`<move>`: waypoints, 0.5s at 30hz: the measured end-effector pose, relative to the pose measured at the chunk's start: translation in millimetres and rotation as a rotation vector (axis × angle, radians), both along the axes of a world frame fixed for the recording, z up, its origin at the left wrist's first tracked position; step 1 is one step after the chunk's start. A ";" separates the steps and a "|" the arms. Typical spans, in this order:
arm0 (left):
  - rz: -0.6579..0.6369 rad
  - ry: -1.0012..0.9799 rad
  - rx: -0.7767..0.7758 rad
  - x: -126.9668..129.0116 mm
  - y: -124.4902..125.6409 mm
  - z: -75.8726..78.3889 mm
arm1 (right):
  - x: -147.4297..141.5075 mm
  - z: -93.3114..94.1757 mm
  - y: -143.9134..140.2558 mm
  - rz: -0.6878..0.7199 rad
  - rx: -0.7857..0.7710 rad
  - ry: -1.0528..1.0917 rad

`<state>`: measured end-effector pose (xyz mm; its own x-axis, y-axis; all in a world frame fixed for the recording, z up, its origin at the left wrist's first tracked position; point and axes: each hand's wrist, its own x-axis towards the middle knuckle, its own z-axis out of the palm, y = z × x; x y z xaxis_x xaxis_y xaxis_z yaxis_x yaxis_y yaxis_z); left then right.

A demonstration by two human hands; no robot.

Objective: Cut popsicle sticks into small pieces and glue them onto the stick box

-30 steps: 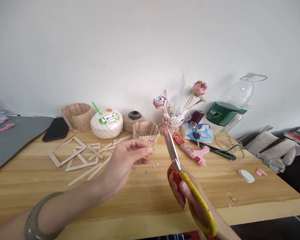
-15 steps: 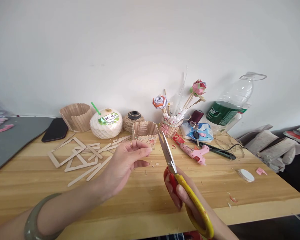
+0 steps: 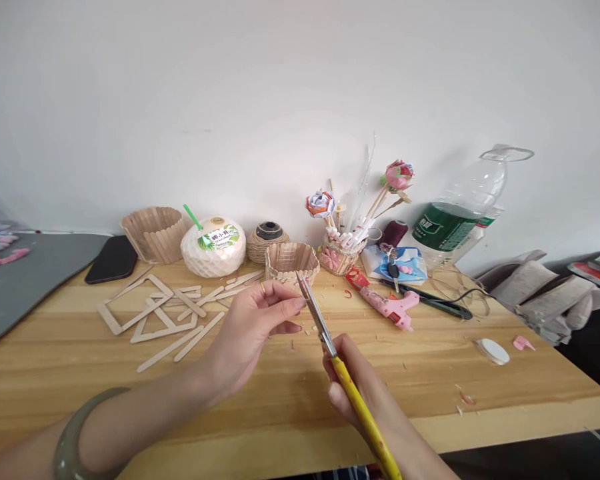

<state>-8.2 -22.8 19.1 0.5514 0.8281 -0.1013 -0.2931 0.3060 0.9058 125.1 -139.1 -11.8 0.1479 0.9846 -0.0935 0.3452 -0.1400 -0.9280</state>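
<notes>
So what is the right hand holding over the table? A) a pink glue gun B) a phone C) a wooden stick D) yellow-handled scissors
D: the right hand grips yellow-handled scissors, blades pointing toward the left hand; the pink glue gun lies untouched on the table.

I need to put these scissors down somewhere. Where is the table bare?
Bare wood lies along the table's near edge and between the glue gun and the tape roll. It is crowded along the wall and at the loose craft sticks, left.
</notes>
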 end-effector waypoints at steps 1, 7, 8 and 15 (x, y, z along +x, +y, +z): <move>-0.005 0.005 0.006 -0.1 -0.3 -0.3 | -0.2 0.1 0.5 -0.001 0.001 0.012; -0.036 0.021 0.020 -0.1 0.1 -1.3 | 1.5 -1.9 3.1 0.029 0.029 0.030; -0.038 0.026 0.023 0.1 0.4 -1.4 | 1.6 -1.4 3.8 0.034 0.023 0.035; -0.040 0.072 0.063 0.3 1.8 -0.8 | 7.5 -9.1 3.6 0.069 0.069 0.089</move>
